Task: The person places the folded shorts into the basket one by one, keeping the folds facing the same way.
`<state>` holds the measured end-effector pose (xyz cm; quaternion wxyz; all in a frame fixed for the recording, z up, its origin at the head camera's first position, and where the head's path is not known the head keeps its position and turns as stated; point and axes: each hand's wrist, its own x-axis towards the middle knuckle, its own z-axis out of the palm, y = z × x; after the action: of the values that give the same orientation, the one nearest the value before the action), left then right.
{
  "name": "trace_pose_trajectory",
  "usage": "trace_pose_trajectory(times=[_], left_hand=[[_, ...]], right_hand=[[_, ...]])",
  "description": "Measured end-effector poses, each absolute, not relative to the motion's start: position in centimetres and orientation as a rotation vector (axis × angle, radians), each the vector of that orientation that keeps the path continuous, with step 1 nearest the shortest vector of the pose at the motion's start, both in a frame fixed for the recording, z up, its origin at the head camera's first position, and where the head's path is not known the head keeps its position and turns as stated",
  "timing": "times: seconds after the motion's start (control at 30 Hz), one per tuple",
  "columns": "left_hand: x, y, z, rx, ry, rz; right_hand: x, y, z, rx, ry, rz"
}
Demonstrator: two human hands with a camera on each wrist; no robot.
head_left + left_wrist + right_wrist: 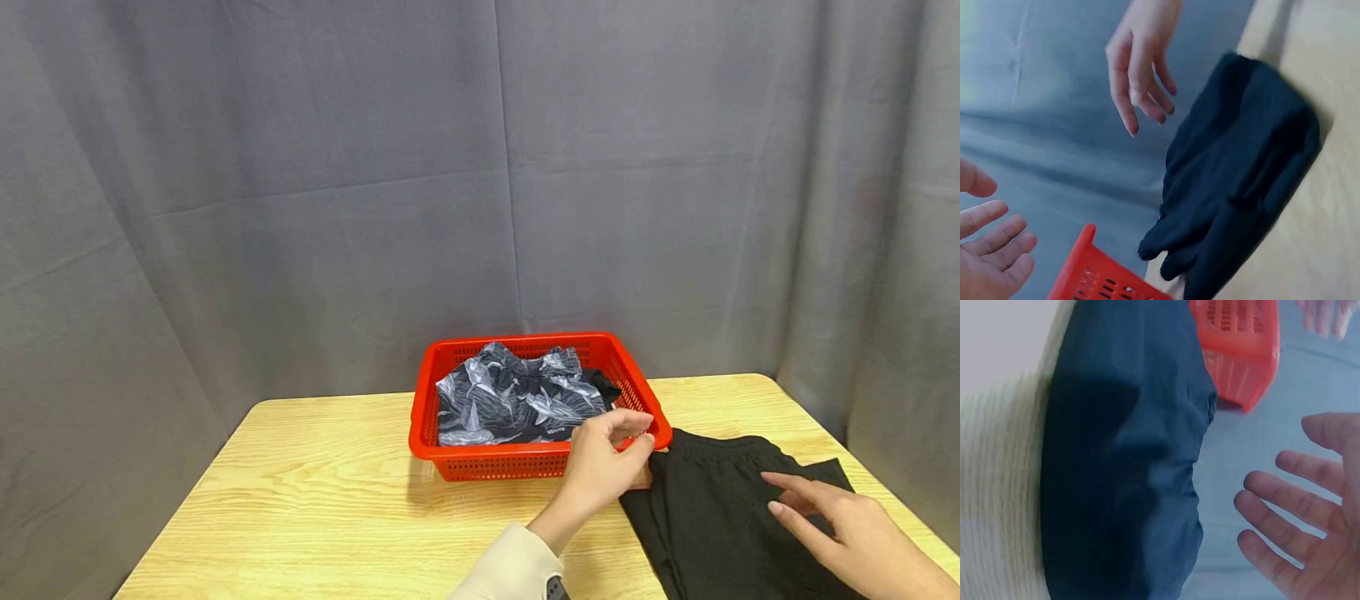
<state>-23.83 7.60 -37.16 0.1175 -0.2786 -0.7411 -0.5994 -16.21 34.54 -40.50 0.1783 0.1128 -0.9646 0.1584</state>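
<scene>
Black elastic-waisted pants (720, 508) lie on the right side of the table, their gathered waistband toward the basket's right corner. Over that front right corner of the red basket (502, 463) is my left hand (609, 454), its fingers bent loosely with nothing held. My right hand (843, 521) hovers above the right part of the pants, fingers spread and relaxed. In the right wrist view, my right hand (1310, 506) is apart from the black cloth (1122, 456). Inside the basket sits a bunched black garment with a grey-white leaf print (517, 396).
Some plain black cloth (602, 385) shows beside the printed garment in the basket. The light wood table (315, 500) extends to the left. A grey curtain (375, 208) hangs behind the table and along its sides.
</scene>
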Motion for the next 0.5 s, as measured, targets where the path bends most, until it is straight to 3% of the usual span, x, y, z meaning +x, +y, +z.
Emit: trace_pose_trajectory(times=[0.17, 0.5], left_hand=[[-22.8, 7.2, -37.5, -0.761, -2.181, -1.974], [-21.3, 7.3, -39.5, -0.543, -2.311, -2.120]], right_hand=[[-16.0, 36.3, -40.8, 0.334, -2.523, 0.516], [-16.3, 38.1, -40.7, 0.013, -2.617, 0.602]])
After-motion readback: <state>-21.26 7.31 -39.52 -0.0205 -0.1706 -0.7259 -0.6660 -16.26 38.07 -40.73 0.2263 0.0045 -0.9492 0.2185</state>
